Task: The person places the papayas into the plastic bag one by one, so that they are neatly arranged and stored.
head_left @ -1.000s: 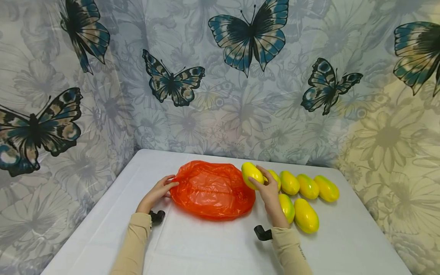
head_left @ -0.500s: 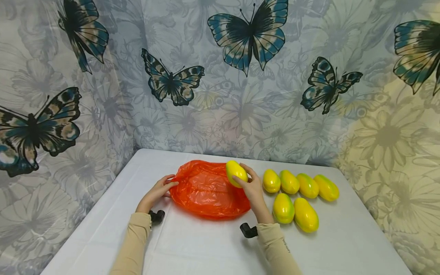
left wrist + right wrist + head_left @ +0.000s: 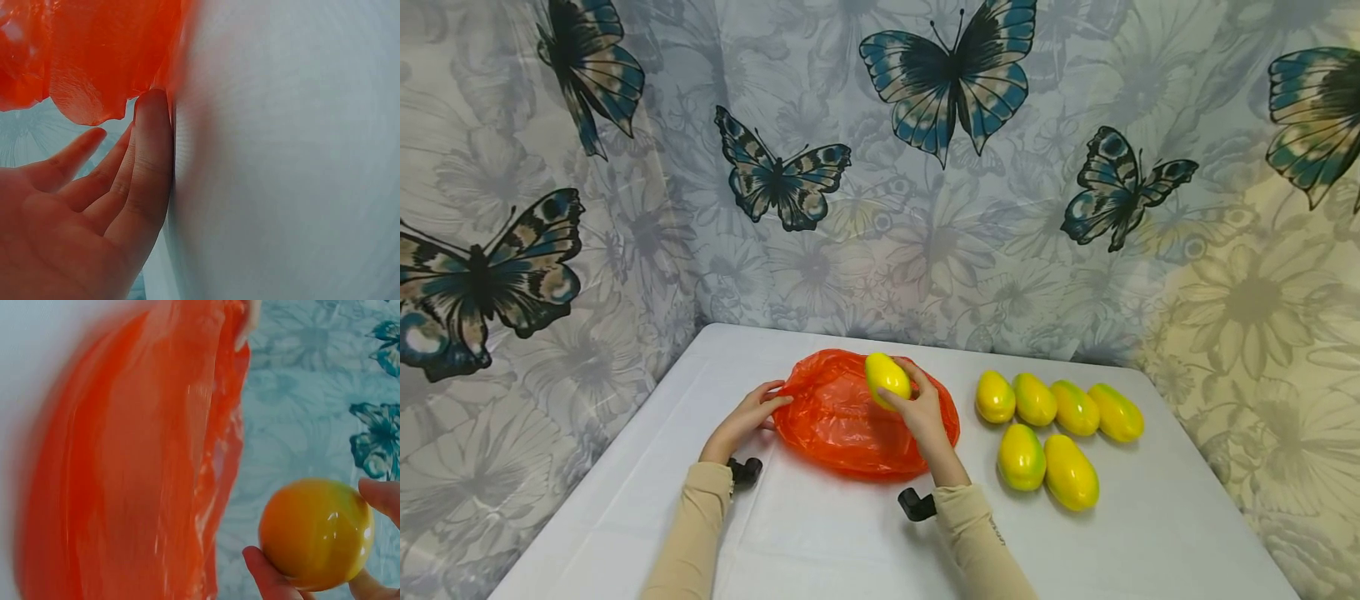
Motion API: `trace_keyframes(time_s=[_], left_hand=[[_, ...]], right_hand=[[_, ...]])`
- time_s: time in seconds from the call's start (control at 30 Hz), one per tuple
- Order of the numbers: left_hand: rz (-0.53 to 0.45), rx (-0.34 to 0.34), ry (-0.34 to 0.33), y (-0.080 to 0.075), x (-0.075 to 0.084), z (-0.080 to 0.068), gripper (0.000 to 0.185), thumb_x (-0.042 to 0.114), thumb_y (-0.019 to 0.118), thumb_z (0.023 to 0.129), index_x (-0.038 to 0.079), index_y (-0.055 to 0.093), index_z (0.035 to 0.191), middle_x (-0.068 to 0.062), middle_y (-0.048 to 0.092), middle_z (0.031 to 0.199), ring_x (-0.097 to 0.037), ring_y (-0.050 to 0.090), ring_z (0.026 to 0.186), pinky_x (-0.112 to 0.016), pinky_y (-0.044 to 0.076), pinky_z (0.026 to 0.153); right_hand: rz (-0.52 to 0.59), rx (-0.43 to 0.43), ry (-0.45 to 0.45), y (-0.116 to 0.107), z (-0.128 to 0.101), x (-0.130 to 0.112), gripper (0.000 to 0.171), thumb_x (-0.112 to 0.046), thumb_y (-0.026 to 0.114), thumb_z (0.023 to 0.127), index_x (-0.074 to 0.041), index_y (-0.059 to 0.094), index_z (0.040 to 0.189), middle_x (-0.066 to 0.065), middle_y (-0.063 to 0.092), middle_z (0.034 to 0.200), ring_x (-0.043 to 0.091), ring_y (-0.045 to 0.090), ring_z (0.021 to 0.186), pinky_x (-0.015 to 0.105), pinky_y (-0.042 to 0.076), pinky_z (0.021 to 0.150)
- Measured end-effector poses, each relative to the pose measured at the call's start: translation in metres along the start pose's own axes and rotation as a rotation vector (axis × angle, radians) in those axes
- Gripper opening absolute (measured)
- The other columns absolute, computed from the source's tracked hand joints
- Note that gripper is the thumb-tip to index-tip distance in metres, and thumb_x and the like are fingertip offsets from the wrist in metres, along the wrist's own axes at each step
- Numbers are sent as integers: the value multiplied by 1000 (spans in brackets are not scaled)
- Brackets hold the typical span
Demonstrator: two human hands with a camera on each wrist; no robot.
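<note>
My right hand (image 3: 925, 415) holds a shiny yellow mango (image 3: 887, 381) above the red plastic bag (image 3: 842, 425). In the right wrist view, fingertips and thumb grip the mango (image 3: 312, 537) around its sides, clear of the bag's upper edge. The bag lies on the white table with its mouth spread wide. At its left side is my left hand (image 3: 747, 421), fingers fairly straight and touching the plastic. The left wrist view shows these fingers (image 3: 150, 156) low beside the table surface, one tip against the bag (image 3: 94, 69).
Several yellow-green mangoes stand in two rows right of the bag: a back row (image 3: 1035, 399) and a front pair (image 3: 1071, 472). The white table (image 3: 820, 542) meets butterfly-patterned cloth walls (image 3: 917, 275). A black wrist camera (image 3: 917, 504) sits at my right cuff.
My right hand has carried the mango leftward from beside the other mangoes, across the bag's right edge, to over its mouth. The left hand has stayed at the bag's left side.
</note>
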State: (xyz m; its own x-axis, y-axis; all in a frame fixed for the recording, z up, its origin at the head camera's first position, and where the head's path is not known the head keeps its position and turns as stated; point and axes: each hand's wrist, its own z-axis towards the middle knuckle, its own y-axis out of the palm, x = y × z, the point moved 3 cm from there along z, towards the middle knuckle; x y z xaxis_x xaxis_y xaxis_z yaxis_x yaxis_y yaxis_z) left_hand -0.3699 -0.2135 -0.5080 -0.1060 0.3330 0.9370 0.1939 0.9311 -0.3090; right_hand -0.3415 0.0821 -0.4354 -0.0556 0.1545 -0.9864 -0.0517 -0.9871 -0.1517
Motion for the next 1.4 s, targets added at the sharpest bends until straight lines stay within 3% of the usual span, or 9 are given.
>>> trace_keyframes(time_s=[0.37, 0.67, 0.83, 1.4], left_hand=[[4, -4, 9, 0, 0, 0, 68, 37, 55, 99, 5, 27, 152, -29, 37, 151, -22, 63, 105, -29, 55, 74], [7, 3, -5, 0, 1, 0, 67, 36, 54, 99, 6, 27, 152, -28, 36, 152, -27, 60, 112, -29, 56, 74], [3, 5, -22, 1, 1, 1, 66, 36, 55, 99, 7, 28, 151, -27, 37, 152, -28, 60, 111, -29, 56, 74], [14, 9, -23, -1, -1, 2, 71, 43, 56, 97, 6, 29, 151, -26, 36, 152, -24, 64, 106, -28, 57, 77]], right_hand=[[-20, -80, 23, 30, -4, -9, 59, -19, 75, 84, -24, 54, 139, 9, 50, 141, 30, 51, 114, 38, 51, 90], [-50, -124, 19, 49, 0, -14, 59, -22, 76, 84, -26, 54, 138, 8, 52, 137, 29, 52, 113, 39, 50, 90], [-58, -145, 18, 58, 0, -15, 60, -20, 76, 84, -23, 53, 139, 11, 52, 136, 29, 51, 111, 37, 50, 87], [-21, -206, 19, 87, 0, -5, 61, -15, 74, 84, -16, 51, 141, 12, 52, 141, 32, 52, 118, 47, 48, 101]])
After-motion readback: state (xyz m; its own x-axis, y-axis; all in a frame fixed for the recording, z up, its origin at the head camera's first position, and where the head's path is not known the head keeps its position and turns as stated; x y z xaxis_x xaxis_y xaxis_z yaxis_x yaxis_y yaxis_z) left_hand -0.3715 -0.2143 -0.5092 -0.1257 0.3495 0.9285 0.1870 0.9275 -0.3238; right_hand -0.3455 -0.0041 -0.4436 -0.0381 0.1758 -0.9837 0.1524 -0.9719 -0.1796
